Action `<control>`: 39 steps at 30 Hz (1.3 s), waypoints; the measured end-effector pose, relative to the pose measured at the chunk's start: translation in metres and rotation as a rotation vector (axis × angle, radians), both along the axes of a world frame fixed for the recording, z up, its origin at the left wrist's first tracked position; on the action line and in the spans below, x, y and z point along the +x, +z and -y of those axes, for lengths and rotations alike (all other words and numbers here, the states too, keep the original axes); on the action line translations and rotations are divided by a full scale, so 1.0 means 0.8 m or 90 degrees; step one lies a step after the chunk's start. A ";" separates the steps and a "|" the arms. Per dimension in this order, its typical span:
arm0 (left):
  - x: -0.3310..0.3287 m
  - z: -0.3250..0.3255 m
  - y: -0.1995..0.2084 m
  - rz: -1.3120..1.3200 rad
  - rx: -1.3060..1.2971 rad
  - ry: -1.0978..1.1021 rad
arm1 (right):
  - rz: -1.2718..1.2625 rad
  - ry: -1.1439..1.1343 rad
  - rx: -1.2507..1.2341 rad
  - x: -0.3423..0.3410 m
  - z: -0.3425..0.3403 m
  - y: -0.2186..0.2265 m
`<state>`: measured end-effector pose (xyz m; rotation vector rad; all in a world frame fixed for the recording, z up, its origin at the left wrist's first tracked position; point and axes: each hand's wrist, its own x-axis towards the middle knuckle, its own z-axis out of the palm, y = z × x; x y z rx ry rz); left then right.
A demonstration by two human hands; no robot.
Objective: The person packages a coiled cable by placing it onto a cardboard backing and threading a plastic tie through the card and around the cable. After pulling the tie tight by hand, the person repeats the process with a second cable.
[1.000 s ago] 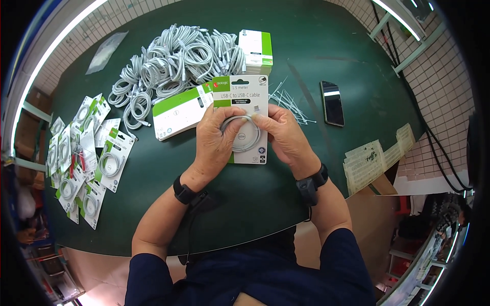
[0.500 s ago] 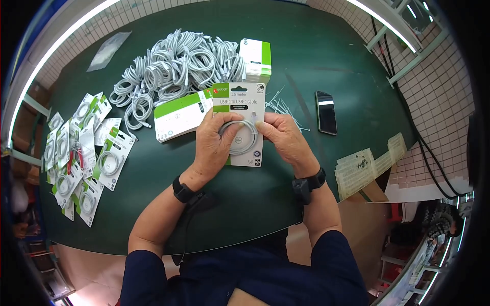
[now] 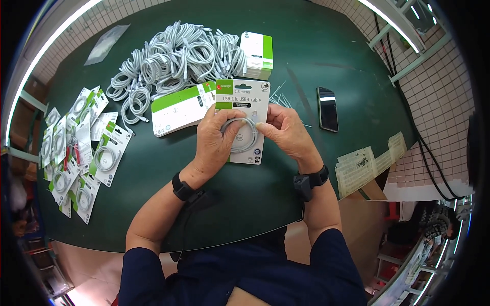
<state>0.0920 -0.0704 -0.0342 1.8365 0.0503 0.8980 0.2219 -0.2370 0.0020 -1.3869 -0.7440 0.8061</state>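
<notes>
Upright before me is a white and green cable packaging card (image 3: 224, 104) with a coiled light-grey cable (image 3: 245, 150) against its front. My left hand (image 3: 217, 137) grips the card and coil from the left, its thumb and fingers closed over the coil. On the other side, my right hand (image 3: 290, 131) has its thumb pressed at the coil's right edge, the other fingers curled by the card's edge. Behind the card lie a stack of similar cards (image 3: 176, 118) and thin white ties (image 3: 280, 100). Whatever the fingertips do behind the card is hidden.
A heap of coiled grey cables (image 3: 186, 58) lies at the back, beside another card stack (image 3: 255, 55). Carded cables (image 3: 105, 159) and a red-handled tool (image 3: 76, 153) are at left. A phone (image 3: 327, 109), plastic bag (image 3: 106, 45) and taped sheet (image 3: 356, 168) also lie around.
The card with its coil has shifted slightly up and right, tilting a little clockwise. My right hand's fingers have moved slightly away from the card's edge; the thumb stays at the coil.
</notes>
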 end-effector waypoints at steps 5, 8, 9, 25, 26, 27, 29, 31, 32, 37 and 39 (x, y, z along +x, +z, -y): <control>-0.003 0.000 0.004 -0.012 0.005 0.012 | 0.244 -0.187 0.037 -0.021 -0.007 0.021; -0.002 -0.001 -0.001 -0.005 0.002 -0.003 | 0.351 -0.109 0.011 -0.020 -0.004 0.017; -0.001 -0.001 -0.002 -0.001 0.001 -0.011 | 0.404 -0.069 -0.001 -0.020 -0.003 0.015; 0.000 -0.004 -0.003 -0.021 0.025 -0.012 | 0.244 0.006 -0.039 0.010 0.012 0.003; 0.000 -0.003 -0.004 -0.023 0.024 -0.012 | 0.243 0.006 -0.039 0.010 0.013 0.001; 0.000 -0.001 -0.005 -0.032 -0.007 -0.013 | 0.253 0.000 -0.036 0.011 0.012 0.001; 0.000 -0.001 -0.006 -0.048 -0.072 -0.015 | 0.274 -0.010 -0.032 0.012 0.011 -0.001; 0.000 -0.004 -0.008 -0.048 -0.059 0.003 | 0.356 -0.039 -0.017 0.007 0.005 -0.005; 0.000 -0.005 -0.007 -0.046 -0.043 0.022 | 0.439 -0.069 0.002 0.001 0.001 -0.006; 0.003 -0.010 -0.011 -0.034 -0.042 0.080 | 0.523 -0.205 0.008 -0.036 -0.017 -0.010; 0.003 -0.011 -0.011 -0.040 -0.040 0.086 | 0.578 -0.226 0.013 -0.043 -0.024 -0.016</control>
